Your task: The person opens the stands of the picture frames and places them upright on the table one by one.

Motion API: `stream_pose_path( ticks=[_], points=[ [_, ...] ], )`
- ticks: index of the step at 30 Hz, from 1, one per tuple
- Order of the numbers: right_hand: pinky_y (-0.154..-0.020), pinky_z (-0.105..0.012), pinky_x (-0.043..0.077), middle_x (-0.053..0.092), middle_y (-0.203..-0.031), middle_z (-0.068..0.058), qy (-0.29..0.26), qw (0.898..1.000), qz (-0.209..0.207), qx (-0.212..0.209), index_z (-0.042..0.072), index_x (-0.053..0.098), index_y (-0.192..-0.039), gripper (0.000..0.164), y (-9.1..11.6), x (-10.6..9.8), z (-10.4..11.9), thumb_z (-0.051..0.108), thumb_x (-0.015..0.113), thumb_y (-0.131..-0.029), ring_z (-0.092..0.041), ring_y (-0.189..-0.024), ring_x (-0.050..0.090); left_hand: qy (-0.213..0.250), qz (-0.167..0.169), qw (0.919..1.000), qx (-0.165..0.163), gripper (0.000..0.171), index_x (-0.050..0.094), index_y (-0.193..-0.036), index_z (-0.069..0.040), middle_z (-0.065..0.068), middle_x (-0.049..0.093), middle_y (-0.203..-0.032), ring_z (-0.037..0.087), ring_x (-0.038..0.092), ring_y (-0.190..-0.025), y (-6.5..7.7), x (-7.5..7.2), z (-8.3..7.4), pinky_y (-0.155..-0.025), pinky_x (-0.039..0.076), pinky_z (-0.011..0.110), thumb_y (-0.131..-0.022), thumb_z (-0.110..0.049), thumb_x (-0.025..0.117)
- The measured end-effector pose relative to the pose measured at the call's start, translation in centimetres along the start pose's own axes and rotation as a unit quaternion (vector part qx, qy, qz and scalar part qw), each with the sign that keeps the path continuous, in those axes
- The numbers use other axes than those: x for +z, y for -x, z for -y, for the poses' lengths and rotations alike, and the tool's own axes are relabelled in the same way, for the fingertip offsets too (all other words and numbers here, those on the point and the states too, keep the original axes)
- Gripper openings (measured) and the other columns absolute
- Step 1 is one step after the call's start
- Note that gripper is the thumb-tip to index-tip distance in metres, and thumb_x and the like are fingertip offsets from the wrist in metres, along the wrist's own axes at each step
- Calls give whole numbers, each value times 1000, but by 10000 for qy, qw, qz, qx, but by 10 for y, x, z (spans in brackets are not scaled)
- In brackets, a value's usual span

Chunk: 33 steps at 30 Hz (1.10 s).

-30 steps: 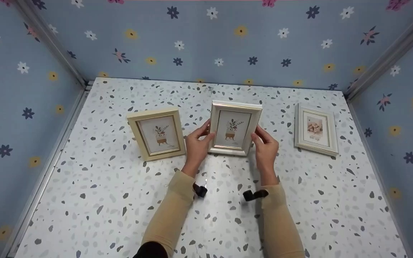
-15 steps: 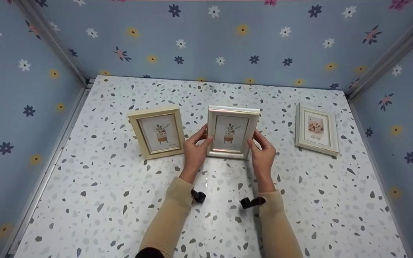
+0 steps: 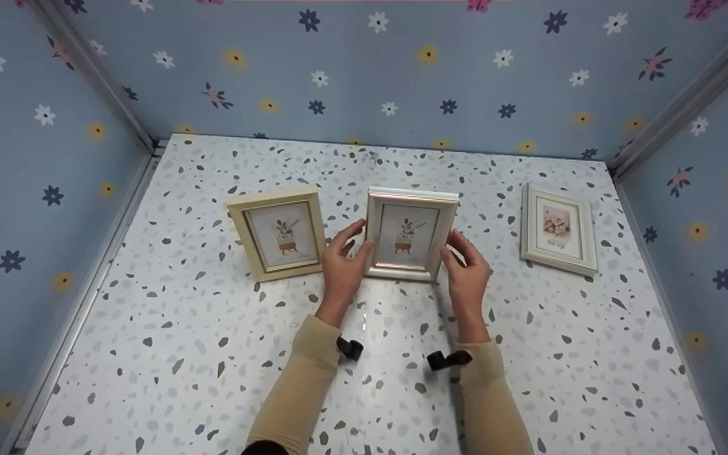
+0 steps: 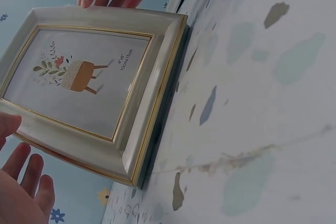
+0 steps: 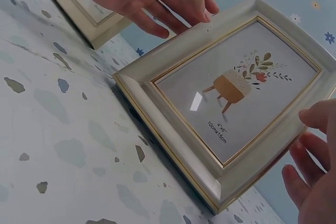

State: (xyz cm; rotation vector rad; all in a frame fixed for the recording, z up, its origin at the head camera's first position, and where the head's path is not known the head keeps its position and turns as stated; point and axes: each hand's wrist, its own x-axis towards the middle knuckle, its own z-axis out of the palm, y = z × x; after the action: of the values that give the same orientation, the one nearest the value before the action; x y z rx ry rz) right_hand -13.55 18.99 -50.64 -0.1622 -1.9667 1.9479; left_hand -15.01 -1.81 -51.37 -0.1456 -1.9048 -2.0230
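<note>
L fingers [image 3: 346, 235] & R fingers [image 3: 467, 247] apart, flanking glossy rect. pic frame [image 3: 404, 235] w/ gold trim.

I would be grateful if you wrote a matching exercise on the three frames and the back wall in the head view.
Things
1. left frame
2. middle frame
3. right frame
4. back wall

Descriptions
A. blue with printed flowers
B. between the left hand and right hand
C. pale yellow border
D. lying flat

Pairs: 1-C, 2-B, 3-D, 4-A
</note>
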Motion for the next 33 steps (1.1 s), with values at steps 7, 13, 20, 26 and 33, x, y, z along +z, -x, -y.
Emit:
stream_pose_path(
  ticks=[7,13,20,26,33],
  points=[
    [-96,-38,51,63,-124,-27,56,9997,-109,-211,-13,61,-126,37,1,-11,2,-7,68,-90,-38,-118,58,51,-193,9996,183,29,63,-117,13,25,63,-113,44,59,-104,5,-1,2,-84,52,55,-89,8,67],
    [-94,-35,50,65,-121,-26,303,9994,-161,-93,-12,63,-124,34,5,-26,1,-5,68,-91,-35,-113,62,197,-118,9993,-282,20,66,-113,9,15,64,-97,21,60,-88,15,-1,2,-73,52,33,-95,1,63],
    [-93,-30,49,67,-120,-23,782,9963,-306,193,-9,65,-123,30,5,-45,4,-1,66,-94,-23,-108,64,462,542,9948,-730,21,64,-112,14,23,66,-93,40,63,-89,23,9,-2,-81,53,52,-99,-2,59],
    [-90,-28,50,68,-119,-21,1238,9914,-326,272,-8,67,-121,28,10,-65,5,1,66,-95,-29,-111,62,736,1292,9838,-997,24,60,-117,16,25,67,-98,47,63,-93,29,26,-2,-86,48,63,-100,0,56],
    [-86,-21,49,67,-121,-18,1759,9820,-531,447,-3,68,-123,29,2,-109,-18,11,66,-97,-22,-111,61,833,1957,9703,-1152,27,58,-122,15,28,67,-109,46,63,-99,34,45,6,-91,51,53,-100,0,56]
  ],
)
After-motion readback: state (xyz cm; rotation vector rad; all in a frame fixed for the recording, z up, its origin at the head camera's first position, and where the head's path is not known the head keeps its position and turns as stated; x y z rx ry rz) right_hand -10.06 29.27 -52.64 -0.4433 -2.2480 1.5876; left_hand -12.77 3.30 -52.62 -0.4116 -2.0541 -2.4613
